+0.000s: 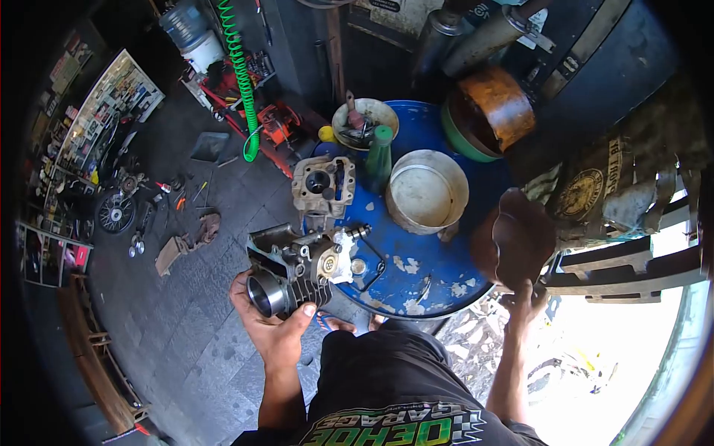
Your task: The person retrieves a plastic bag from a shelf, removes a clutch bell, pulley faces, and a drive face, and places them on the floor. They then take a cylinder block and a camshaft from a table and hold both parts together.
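Blue round worktop (pixel 476 256), paint chipped near front edge. Green tub (pixel 470 141) at its far right, orange-brown curved piece (pixel 500 108) over it. Pale basin (pixel 428 195) mid-worktop. Right hand (pixel 523 303) holds a dark brown thing (pixel 524 241), type unclear, beside the worktop's right side; fingers pinch its lower edge. Bowl (pixel 366 111) at the far left holds a brush (pixel 357 117). Left hand (pixel 277 334) holds a finned engine cylinder (pixel 309 293) at the worktop's front-left edge, round bore showing; fingers wrap its underside, thumb on fins. Metal casting (pixel 323 186) just beyond it; green bottle (pixel 380 160) between bowl and basin.
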Demonstrator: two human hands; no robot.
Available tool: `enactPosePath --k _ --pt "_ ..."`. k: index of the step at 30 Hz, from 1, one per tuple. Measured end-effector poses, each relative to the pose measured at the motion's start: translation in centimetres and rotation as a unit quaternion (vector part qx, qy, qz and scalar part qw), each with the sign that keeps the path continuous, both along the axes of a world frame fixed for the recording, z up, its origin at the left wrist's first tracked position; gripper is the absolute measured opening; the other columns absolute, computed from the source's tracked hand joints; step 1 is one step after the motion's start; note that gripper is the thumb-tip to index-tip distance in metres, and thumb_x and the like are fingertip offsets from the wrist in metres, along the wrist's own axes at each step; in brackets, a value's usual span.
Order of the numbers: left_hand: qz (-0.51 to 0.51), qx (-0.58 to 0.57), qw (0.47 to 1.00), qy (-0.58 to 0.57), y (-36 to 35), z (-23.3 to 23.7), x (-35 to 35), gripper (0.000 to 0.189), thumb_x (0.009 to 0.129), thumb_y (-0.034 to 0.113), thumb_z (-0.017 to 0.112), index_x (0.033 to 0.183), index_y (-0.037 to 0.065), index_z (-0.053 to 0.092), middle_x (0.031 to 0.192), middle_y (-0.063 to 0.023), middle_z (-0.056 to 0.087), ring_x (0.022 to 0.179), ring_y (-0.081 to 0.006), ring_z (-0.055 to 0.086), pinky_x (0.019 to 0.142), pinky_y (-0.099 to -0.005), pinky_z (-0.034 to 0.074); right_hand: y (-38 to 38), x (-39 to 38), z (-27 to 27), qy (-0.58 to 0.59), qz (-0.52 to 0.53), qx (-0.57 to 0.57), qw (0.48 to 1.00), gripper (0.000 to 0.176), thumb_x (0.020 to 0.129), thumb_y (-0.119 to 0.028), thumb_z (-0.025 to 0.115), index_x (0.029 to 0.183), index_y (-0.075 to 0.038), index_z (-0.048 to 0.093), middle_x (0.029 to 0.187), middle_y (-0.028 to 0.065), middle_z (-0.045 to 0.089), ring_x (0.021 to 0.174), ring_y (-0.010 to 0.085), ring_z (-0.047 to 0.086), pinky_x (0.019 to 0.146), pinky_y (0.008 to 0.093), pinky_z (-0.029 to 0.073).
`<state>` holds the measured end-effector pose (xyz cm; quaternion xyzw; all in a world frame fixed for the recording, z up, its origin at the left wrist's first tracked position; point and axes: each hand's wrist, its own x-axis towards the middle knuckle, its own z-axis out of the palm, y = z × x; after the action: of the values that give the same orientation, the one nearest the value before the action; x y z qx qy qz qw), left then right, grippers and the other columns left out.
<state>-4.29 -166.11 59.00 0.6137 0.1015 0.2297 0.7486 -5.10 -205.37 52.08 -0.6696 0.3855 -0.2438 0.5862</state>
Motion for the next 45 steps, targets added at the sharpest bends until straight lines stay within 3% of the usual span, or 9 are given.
enactPosePath --k 6,8,12,17,28,31,35,42,45 --pt "0.018 -0.006 1.000 0.018 0.7 -0.6 -1.5 0.089 0.062 -0.003 0.079 0.136 0.004 0.030 0.124 -0.0110 0.046 0.112 -0.0194 0.053 0.098 -0.0349 0.049 2.7 3.6 -1.9 -0.083 -0.004 0.102 0.991 0.040 0.100 -0.033 0.059 0.114 0.001 0.044 0.095 0.0173 0.063 0.080 0.0236 0.069 0.066 0.0313 0.059" --pt "0.051 -0.005 0.999 0.012 1.0 -0.7 -2.3 0.089 0.061 -0.002 0.080 0.136 0.005 0.031 0.125 -0.0102 0.046 0.112 -0.0191 0.053 0.097 -0.0344 0.049 3.9 3.7 -2.3 -0.130 0.062 0.015 0.989 0.038 0.101 -0.033 0.058 0.113 0.000 0.047 0.094 0.0148 0.062 0.079 0.0216 0.067 0.064 0.0290 0.057" --pt "0.093 0.000 0.995 0.034 1.4 -0.6 -3.6 0.089 0.061 0.000 0.081 0.136 0.005 0.033 0.124 -0.0090 0.047 0.114 -0.0190 0.052 0.099 -0.0342 0.047 7.7 5.0 -0.6 0.067 0.239 0.075 0.966 0.044 0.104 -0.040 0.050 0.084 -0.001 0.055 0.067 0.0081 0.058 0.048 0.0128 0.053 0.043 0.0270 0.043" --pt "0.101 0.029 0.994 0.023 2.3 -1.4 -4.8 0.087 0.063 0.003 0.083 0.136 0.004 0.035 0.123 -0.0082 0.047 0.114 -0.0192 0.051 0.100 -0.0345 0.045 8.7 12.0 -2.3 0.073 0.252 0.068 0.963 0.054 0.103 -0.041 0.050 0.061 -0.007 0.053 0.053 0.0015 0.049 0.042 0.0103 0.043 0.040 0.0285 0.031" --pt "0.131 0.043 0.990 0.029 3.0 -1.0 -6.0 0.083 0.064 0.007 0.083 0.133 0.003 0.036 0.120 -0.0079 0.046 0.113 -0.0176 0.049 0.098 -0.0332 0.044 13.4 10.0 -2.0 -0.013 0.284 -0.132 0.950 0.037 0.095 -0.029 0.063 0.074 0.002 0.062 0.057 0.0055 0.056 0.049 0.0215 0.051 0.053 0.0370 0.045" --pt "0.128 0.037 0.991 0.027 2.7 -1.3 -5.4 0.083 0.064 0.006 0.084 0.133 0.002 0.038 0.120 -0.0075 0.049 0.111 -0.0179 0.052 0.098 -0.0331 0.045 16.9 9.1 -2.5 -0.006 0.482 -0.349 0.803 0.020 0.088 -0.018 0.067 0.100 -0.003 0.065 0.095 0.0138 0.066 0.079 0.0348 0.062 0.070 0.0429 0.051" --pt "0.107 0.010 0.994 0.026 2.4 -0.9 -5.1 0.085 0.062 0.006 0.085 0.133 0.002 0.037 0.118 -0.0072 0.049 0.109 -0.0174 0.054 0.097 -0.0324 0.047 20.5 12.7 -3.1 -0.061 0.544 -0.477 0.687 0.039 0.078 -0.012 0.070 0.116 -0.004 0.061 0.122 0.0150 0.059 0.116 0.0344 0.054 0.093 0.0471 0.047" --pt "0.110 -0.039 0.993 0.030 2.3 -2.3 -5.9 0.087 0.061 0.010 0.087 0.131 0.003 0.037 0.120 -0.0069 0.047 0.110 -0.0172 0.051 0.096 -0.0320 0.046 20.2 15.8 -5.3 0.031 0.635 -0.494 0.593 0.042 0.079 -0.018 0.068 0.117 -0.002 0.062 0.119 0.0176 0.061 0.114 0.0366 0.058 0.094 0.0473 0.048" --pt "0.109 -0.038 0.993 0.036 2.5 -2.8 -6.2 0.085 0.062 0.009 0.086 0.131 0.003 0.038 0.119 -0.0069 0.047 0.110 -0.0171 0.052 0.096 -0.0317 0.046 18.1 14.4 -4.9 0.066 0.642 -0.427 0.634 0.038 0.080 -0.018 0.067 0.112 0.001 0.062 0.107 0.0213 0.064 0.099 0.0379 0.065 0.088 0.0456 0.053"
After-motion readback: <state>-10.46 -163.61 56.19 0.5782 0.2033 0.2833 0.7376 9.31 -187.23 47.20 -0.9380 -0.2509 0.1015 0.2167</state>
